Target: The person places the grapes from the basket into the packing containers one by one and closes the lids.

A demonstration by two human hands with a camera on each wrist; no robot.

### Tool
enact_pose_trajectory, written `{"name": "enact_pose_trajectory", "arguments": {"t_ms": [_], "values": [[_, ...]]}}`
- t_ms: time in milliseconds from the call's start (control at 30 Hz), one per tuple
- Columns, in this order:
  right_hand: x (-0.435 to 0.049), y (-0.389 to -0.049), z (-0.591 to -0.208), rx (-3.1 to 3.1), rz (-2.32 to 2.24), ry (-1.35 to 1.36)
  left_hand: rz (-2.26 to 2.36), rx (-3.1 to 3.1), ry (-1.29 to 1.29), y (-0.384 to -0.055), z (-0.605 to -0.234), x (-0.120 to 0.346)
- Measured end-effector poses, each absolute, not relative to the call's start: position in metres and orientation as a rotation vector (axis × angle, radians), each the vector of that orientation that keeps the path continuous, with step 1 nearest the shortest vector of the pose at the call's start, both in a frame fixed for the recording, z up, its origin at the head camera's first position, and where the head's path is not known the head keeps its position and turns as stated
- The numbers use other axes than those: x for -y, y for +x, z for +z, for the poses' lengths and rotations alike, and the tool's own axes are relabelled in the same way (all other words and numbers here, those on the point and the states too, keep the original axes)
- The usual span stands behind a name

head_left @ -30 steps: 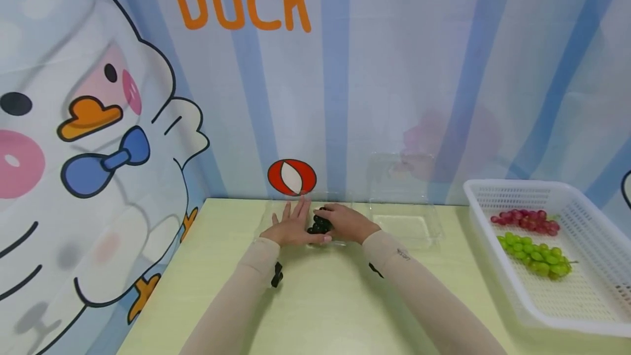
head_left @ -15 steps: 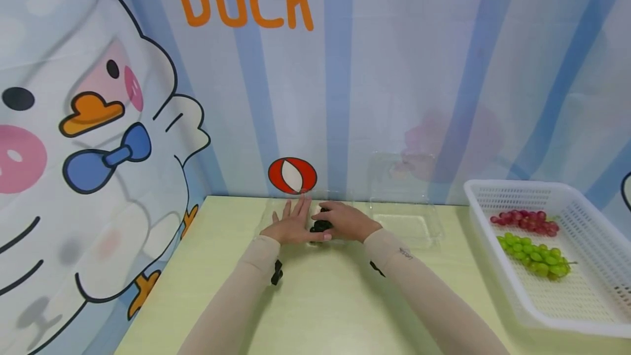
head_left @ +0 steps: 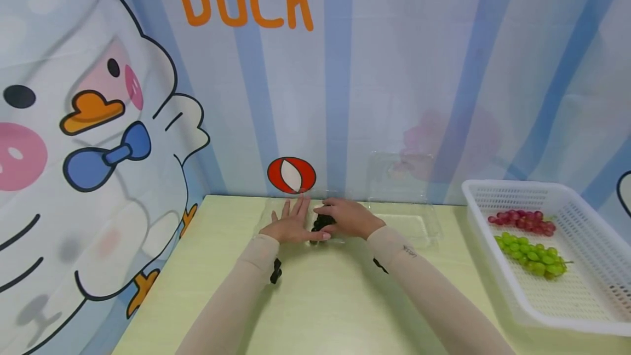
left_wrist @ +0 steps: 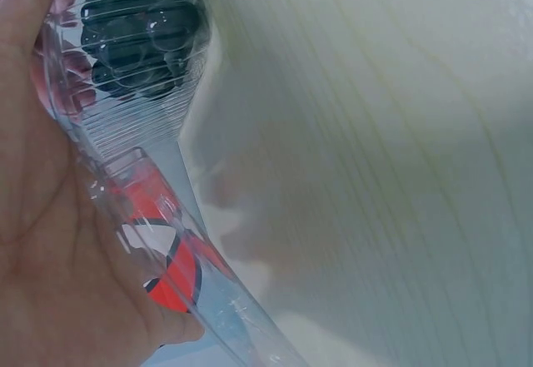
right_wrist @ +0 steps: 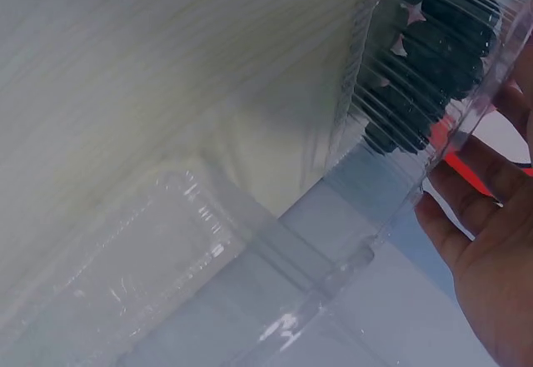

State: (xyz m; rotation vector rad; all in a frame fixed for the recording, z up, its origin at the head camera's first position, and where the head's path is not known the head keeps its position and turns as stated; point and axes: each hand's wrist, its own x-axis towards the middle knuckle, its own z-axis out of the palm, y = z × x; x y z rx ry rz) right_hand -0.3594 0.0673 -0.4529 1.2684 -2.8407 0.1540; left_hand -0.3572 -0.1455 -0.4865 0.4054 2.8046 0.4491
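A bunch of black grapes lies in a clear plastic clamshell box at the table's back edge, seen through the ribbed wall in both wrist views. My left hand is spread flat over the box's left part, fingers straight and pointing away from me. Its thumb reaches right, to the near end of the grapes. From the right, my right hand curves its fingers over the bunch and grips it, covering part of it. In the right wrist view the right hand's fingers appear beside the box's rim.
A second clear clamshell box stands with its lid up, right of my right hand. The white perforated basket at the right holds red grapes and green grapes. A printed curtain hangs behind the table.
The black grapes shift slightly under my right hand, whose fingers have moved a little up and right. My left hand keeps nearly the same place.
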Motion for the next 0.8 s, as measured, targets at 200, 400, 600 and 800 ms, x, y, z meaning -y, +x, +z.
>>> {"name": "enact_pose_trajectory", "arguments": {"t_ms": [200, 400, 600, 800], "values": [[-0.074, -0.357, -0.445, 2.88, 0.165, 1.204, 0.452, -2.805, 0.4, -0.355, -0.484, 0.144], [-0.082, -0.358, -0.437, 2.88, 0.124, 1.161, 0.445, -2.807, 0.409, -0.349, -0.475, 0.143], [-0.09, -0.359, -0.431, 2.852, 0.134, 1.148, 0.443, -2.812, 0.403, -0.349, -0.475, 0.142], [-0.099, -0.359, -0.427, 2.801, 0.108, 1.143, 0.444, -2.807, 0.385, -0.354, -0.482, 0.143]]}}
